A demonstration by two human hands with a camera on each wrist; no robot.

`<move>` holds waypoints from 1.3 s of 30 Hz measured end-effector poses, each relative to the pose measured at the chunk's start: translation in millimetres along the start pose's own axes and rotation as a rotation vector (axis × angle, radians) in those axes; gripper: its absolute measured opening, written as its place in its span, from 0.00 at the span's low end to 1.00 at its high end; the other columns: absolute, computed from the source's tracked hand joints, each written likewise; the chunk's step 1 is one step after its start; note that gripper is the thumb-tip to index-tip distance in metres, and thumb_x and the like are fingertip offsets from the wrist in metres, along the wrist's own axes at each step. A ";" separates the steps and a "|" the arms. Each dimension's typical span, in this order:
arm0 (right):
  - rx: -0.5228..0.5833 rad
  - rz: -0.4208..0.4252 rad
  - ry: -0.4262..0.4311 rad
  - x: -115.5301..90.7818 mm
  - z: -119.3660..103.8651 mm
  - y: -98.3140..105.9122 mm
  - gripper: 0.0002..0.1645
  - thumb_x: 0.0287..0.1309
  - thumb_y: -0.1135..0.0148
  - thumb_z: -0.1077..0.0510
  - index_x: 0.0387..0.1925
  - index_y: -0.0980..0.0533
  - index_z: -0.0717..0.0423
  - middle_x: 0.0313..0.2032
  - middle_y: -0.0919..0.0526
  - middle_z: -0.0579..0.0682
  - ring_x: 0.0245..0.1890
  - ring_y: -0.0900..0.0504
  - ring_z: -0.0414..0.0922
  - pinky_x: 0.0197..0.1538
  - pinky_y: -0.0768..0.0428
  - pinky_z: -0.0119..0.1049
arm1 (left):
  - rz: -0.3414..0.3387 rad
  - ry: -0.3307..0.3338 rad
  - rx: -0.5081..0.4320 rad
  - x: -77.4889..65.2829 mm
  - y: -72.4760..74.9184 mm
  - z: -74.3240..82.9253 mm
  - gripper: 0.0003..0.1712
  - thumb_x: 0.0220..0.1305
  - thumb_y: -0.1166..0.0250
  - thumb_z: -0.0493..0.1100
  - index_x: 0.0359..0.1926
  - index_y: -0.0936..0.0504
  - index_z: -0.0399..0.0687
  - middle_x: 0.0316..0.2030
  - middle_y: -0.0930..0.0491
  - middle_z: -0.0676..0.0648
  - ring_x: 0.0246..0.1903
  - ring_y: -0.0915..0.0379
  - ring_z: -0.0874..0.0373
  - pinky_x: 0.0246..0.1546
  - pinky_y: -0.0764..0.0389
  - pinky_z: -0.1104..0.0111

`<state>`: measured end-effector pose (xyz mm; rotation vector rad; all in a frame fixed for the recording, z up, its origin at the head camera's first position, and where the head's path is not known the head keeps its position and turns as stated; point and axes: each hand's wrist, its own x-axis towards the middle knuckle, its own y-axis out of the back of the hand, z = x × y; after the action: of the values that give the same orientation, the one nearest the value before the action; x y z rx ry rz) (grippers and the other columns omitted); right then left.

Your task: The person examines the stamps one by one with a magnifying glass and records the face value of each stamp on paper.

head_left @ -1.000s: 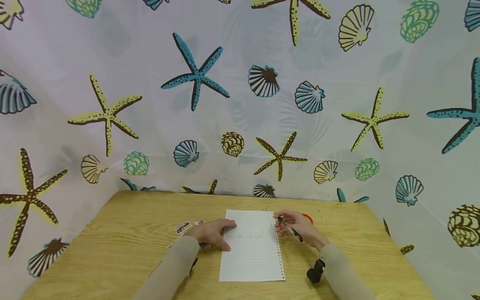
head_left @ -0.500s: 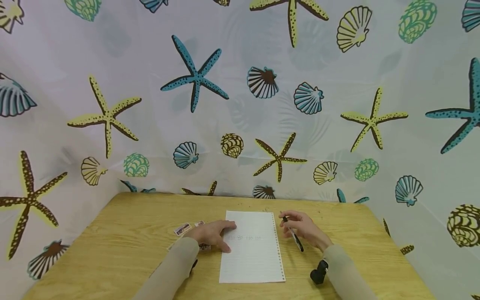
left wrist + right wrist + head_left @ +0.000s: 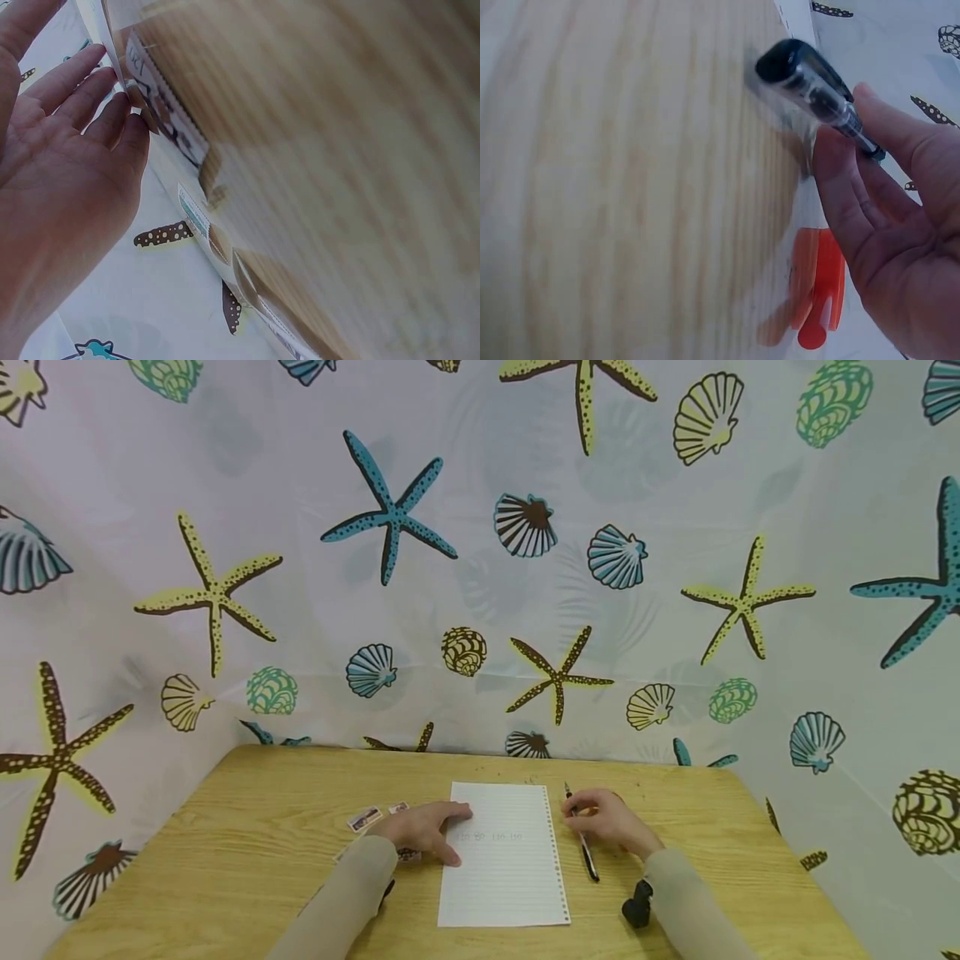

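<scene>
A lined sheet of paper (image 3: 504, 889) with punched holes down its right side lies on the table, a row of faint handwritten figures across it. My left hand (image 3: 422, 827) rests on its left edge, fingers and thumb spread. Beside that hand are several small stamps (image 3: 364, 818), some partly covered by it; a stamp (image 3: 169, 105) with a perforated edge shows in the left wrist view. To the right of the sheet, my right hand (image 3: 611, 822) pinches a black-and-clear pen (image 3: 589, 862). In the right wrist view the pen (image 3: 810, 82) sits between thumb and fingertips.
An orange-red object (image 3: 821, 277) stands behind the right hand, mostly hidden in the head view. The wooden table (image 3: 285, 785) meets a curtain (image 3: 480, 568) printed with starfish and shells at the back and sides. A black device (image 3: 637, 906) is at the right wrist.
My right hand has drawn slightly away from the paper's right edge, and the pen has swung from a slant to a steeper line, its lower end nearer me. The left hand stays put.
</scene>
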<state>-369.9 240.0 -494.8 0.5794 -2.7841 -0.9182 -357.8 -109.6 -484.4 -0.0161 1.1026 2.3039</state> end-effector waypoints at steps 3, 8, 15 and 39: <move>-0.050 -0.002 -0.018 0.8 -2.3 -1.3 0.15 0.62 0.34 0.56 0.49 0.18 0.57 0.50 0.17 0.55 0.37 0.23 0.44 0.37 0.22 0.34 | 0.000 -0.008 -0.001 0.1 -0.2 -0.6 0.47 0.51 0.23 0.43 0.71 0.33 0.48 0.73 0.40 0.44 0.74 0.50 0.43 0.73 0.46 0.48; -0.092 -0.047 -0.055 1.8 -5.0 -0.5 0.23 0.58 0.32 0.59 0.57 0.20 0.54 0.59 0.21 0.57 0.37 0.24 0.44 0.36 0.23 0.34 | -0.005 -0.008 -0.003 0.1 -0.7 -1.1 0.47 0.50 0.23 0.43 0.71 0.33 0.48 0.73 0.40 0.44 0.75 0.51 0.43 0.73 0.46 0.49; -0.101 -0.073 -0.013 2.6 -5.0 2.3 0.27 0.58 0.31 0.60 0.60 0.23 0.56 0.63 0.25 0.62 0.35 0.22 0.43 0.36 0.23 0.33 | -0.005 -0.005 0.010 1.9 0.6 -1.3 0.47 0.51 0.23 0.43 0.71 0.34 0.49 0.73 0.40 0.45 0.75 0.51 0.44 0.73 0.47 0.49; -0.199 -0.055 0.030 8.1 5.9 1.2 0.19 0.53 0.27 0.55 0.48 0.16 0.52 0.43 0.17 0.52 0.17 0.38 0.38 0.22 0.37 0.30 | 0.001 0.002 0.017 2.1 -1.1 -1.9 0.47 0.50 0.22 0.43 0.71 0.33 0.50 0.73 0.40 0.44 0.74 0.50 0.44 0.73 0.45 0.49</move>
<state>-379.2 240.8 -498.6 0.6350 -2.6206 -1.1709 -359.4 -109.4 -487.0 -0.0108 1.1238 2.2957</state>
